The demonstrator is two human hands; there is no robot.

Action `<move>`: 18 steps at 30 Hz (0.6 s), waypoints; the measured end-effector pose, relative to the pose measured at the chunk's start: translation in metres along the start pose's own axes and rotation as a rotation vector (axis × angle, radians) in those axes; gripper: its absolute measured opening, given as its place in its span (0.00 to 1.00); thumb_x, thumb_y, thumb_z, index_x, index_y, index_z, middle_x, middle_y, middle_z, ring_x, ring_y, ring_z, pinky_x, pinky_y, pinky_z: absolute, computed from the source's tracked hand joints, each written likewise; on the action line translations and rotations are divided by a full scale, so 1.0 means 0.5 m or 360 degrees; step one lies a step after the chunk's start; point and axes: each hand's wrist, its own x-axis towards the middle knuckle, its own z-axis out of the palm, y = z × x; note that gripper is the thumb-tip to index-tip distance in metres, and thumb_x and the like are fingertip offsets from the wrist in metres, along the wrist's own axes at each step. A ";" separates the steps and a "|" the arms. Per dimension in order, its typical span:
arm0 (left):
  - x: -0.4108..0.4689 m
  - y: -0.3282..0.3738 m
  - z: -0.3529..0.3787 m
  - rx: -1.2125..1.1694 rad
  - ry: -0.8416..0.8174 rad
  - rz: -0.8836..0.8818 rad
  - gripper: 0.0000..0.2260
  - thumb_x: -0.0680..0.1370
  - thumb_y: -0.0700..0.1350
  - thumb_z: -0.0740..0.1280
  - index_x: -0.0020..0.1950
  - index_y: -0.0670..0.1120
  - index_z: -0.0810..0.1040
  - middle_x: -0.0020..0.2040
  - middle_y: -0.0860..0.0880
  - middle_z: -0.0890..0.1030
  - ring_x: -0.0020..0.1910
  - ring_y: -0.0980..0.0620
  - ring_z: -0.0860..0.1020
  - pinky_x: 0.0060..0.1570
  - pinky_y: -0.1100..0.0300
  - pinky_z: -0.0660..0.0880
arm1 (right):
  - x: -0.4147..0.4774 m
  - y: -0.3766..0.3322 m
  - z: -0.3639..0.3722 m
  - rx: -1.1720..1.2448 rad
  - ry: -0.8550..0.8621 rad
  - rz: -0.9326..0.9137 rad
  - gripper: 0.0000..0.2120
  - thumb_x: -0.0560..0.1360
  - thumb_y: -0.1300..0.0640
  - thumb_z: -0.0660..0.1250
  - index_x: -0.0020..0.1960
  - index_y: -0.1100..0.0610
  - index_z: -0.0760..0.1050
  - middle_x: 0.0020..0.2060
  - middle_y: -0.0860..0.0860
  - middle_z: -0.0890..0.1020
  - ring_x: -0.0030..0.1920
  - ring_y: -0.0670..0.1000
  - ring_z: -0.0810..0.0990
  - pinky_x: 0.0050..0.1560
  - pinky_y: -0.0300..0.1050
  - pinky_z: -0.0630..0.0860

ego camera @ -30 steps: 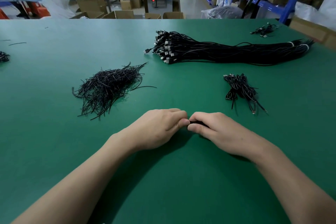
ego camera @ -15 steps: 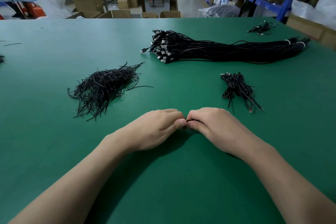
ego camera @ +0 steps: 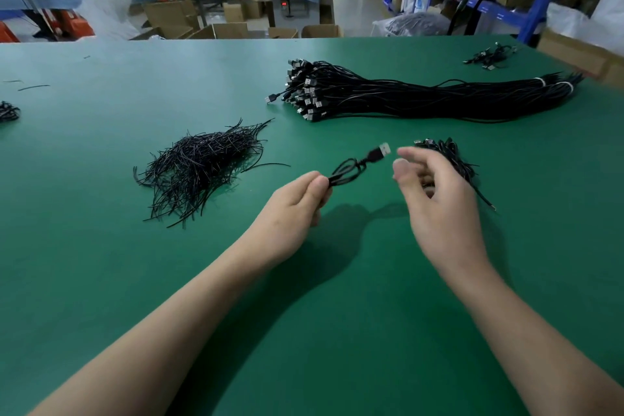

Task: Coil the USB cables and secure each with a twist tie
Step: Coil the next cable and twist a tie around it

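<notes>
**Coiled cable held in the left hand, above the table**

1. Left hand [ego camera: 297, 203]: thumb and fingers pinch one end of a coiled cable [ego camera: 347, 170]. The coil is clear of the green table [ego camera: 101, 246], and its shadow lies on the surface below.
2. Cable: the loops stick out to the right of the grip. The plug [ego camera: 380, 152] points up and to the right.
3. Right hand [ego camera: 435, 199]: just beside the plug, apart from it. Fingers are loosely curled and spread, and they hold nothing. The hand is blurred.

Surroundings:
- Ties [ego camera: 202, 165]: a loose black pile on the table, left of the left hand.
- Small heap [ego camera: 449, 155] of cables: beyond the right hand, which hides part of it.
- Bundle [ego camera: 422, 94]: long, lying across the far half of the table, with plugs at its left end and white bands near its right end.
- A few more cables [ego camera: 489, 56] lie at the far right corner.
</notes>
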 end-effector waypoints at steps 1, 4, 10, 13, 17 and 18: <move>0.000 0.004 0.002 -0.0144 0.0029 -0.0050 0.15 0.87 0.47 0.54 0.42 0.44 0.68 0.36 0.52 0.66 0.33 0.55 0.64 0.35 0.67 0.66 | -0.004 0.001 0.005 0.0094 -0.0077 0.0100 0.20 0.79 0.40 0.62 0.62 0.51 0.79 0.44 0.39 0.81 0.46 0.38 0.78 0.46 0.31 0.72; -0.004 0.011 0.023 -0.0376 -0.0058 -0.0081 0.15 0.88 0.47 0.53 0.43 0.45 0.68 0.34 0.55 0.63 0.30 0.56 0.61 0.29 0.71 0.62 | -0.021 0.000 0.035 0.0371 -0.0440 0.0188 0.15 0.78 0.38 0.60 0.52 0.44 0.82 0.34 0.35 0.79 0.35 0.37 0.75 0.39 0.29 0.69; -0.011 0.012 0.042 -0.0545 -0.0254 -0.0129 0.16 0.87 0.53 0.54 0.42 0.50 0.69 0.33 0.55 0.60 0.29 0.55 0.60 0.29 0.64 0.56 | -0.025 -0.003 0.056 0.0859 -0.0474 0.0254 0.14 0.77 0.45 0.66 0.55 0.49 0.85 0.34 0.42 0.79 0.33 0.40 0.71 0.36 0.31 0.68; -0.015 0.013 0.045 -0.0675 -0.0379 -0.0198 0.15 0.83 0.57 0.56 0.40 0.52 0.70 0.35 0.53 0.59 0.29 0.54 0.60 0.29 0.63 0.56 | -0.028 -0.004 0.057 0.1006 -0.0499 0.0360 0.14 0.76 0.46 0.67 0.53 0.52 0.86 0.33 0.46 0.80 0.32 0.42 0.69 0.33 0.31 0.67; -0.023 0.017 0.055 -0.0705 -0.0434 -0.0231 0.15 0.84 0.57 0.56 0.41 0.51 0.70 0.34 0.55 0.63 0.28 0.56 0.63 0.28 0.66 0.59 | -0.032 -0.008 0.057 0.0995 -0.0405 0.0296 0.11 0.80 0.52 0.66 0.46 0.56 0.85 0.29 0.46 0.79 0.30 0.39 0.74 0.34 0.27 0.69; -0.023 0.019 0.056 -0.0707 -0.0435 -0.0235 0.16 0.85 0.57 0.56 0.41 0.51 0.70 0.34 0.55 0.64 0.28 0.56 0.64 0.28 0.67 0.60 | -0.032 -0.009 0.057 0.0959 -0.0378 0.0266 0.11 0.81 0.53 0.66 0.45 0.57 0.84 0.28 0.46 0.79 0.29 0.39 0.75 0.35 0.27 0.69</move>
